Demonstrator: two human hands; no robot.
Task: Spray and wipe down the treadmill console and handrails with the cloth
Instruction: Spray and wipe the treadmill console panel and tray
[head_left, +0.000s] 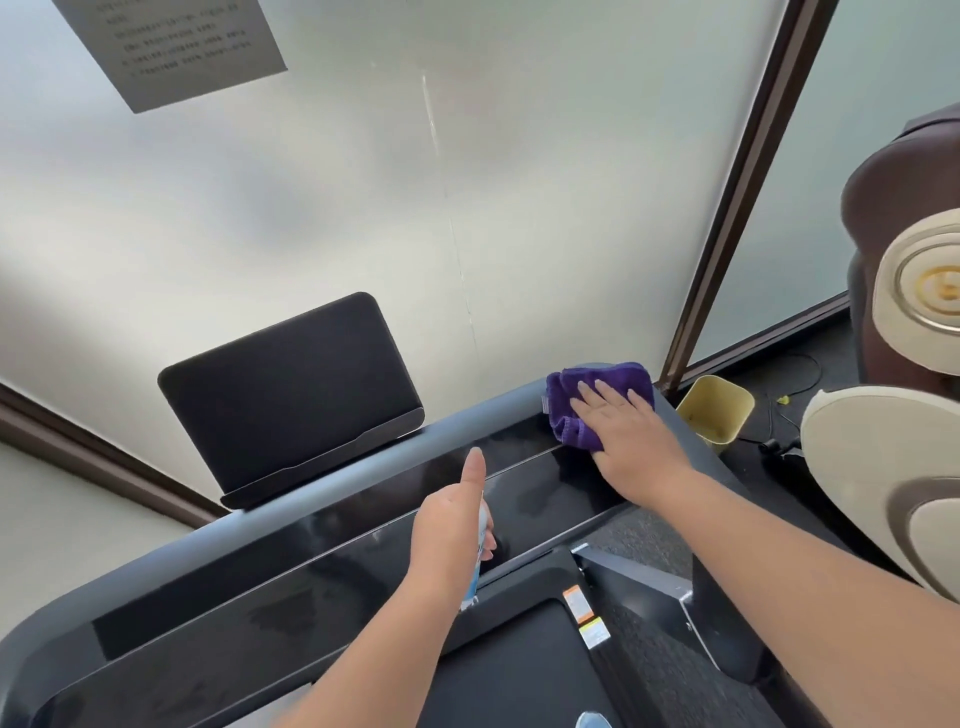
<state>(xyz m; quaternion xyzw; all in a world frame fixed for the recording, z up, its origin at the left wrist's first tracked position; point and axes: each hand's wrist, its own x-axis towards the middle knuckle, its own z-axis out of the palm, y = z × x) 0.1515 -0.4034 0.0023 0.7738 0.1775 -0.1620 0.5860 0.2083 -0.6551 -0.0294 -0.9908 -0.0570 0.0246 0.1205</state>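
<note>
On console (519, 483), purple cloth (571, 410) under flat right hand (631, 434), far end

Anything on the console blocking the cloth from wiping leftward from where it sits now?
Only the left hand, which grips the spray bottle over the middle of the console. The right hand presses the purple cloth flat at the right end; otherwise nothing visible blocks it.

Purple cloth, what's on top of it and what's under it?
The right hand lies flat on top of the purple cloth, fingers straight, pressing it. Under the cloth is the right end of the treadmill console. The part of the console beneath the cloth is covered, so it can't be seen.
</note>
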